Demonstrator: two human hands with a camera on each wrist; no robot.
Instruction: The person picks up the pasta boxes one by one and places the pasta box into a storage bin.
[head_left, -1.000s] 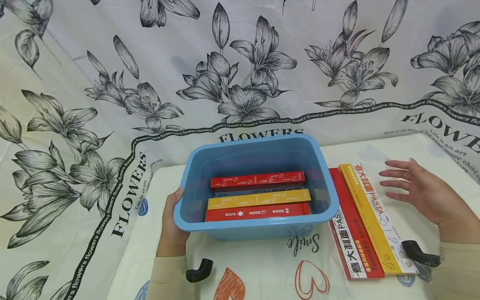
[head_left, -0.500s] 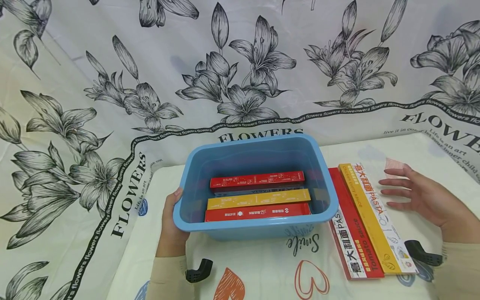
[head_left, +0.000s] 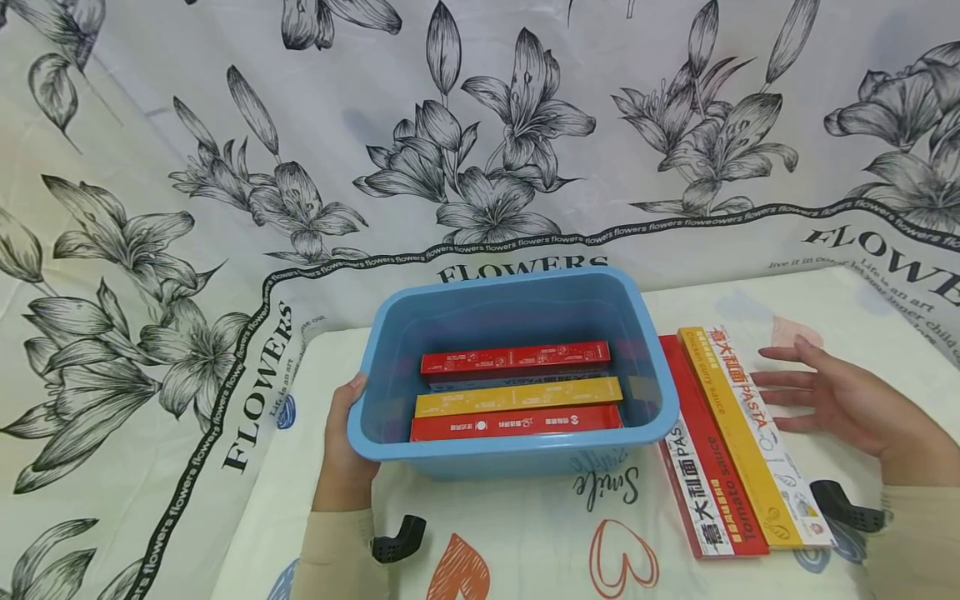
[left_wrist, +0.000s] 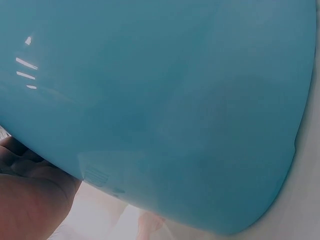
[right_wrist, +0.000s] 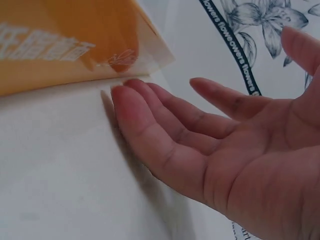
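Observation:
A blue plastic tub (head_left: 517, 450) stands in the middle of the head view. Inside it are two red boxes (head_left: 516, 358), a yellow box (head_left: 517, 397) and a partly hidden white-faced pasta box. My left hand (head_left: 345, 454) grips the tub's left rim, thumb on top; the left wrist view shows its curled fingers (left_wrist: 30, 165) against the tub wall. Right of the tub lie a red tomato sauce pasta box (head_left: 708, 450) and a yellow chicken curry pasta box (head_left: 738, 433), side by side. Close to the yellow box's right edge, my right hand (head_left: 847, 396) holds nothing, fingers extended.
A white cloth (head_left: 525, 542) with printed hearts covers the table. Behind it hangs a curtain (head_left: 495, 125) with black flower drawings. Each wrist carries a black camera mount (head_left: 400, 539).
My right hand has lowered slightly and come nearer to the yellow pasta box. The left hand and the tub have stayed where they were.

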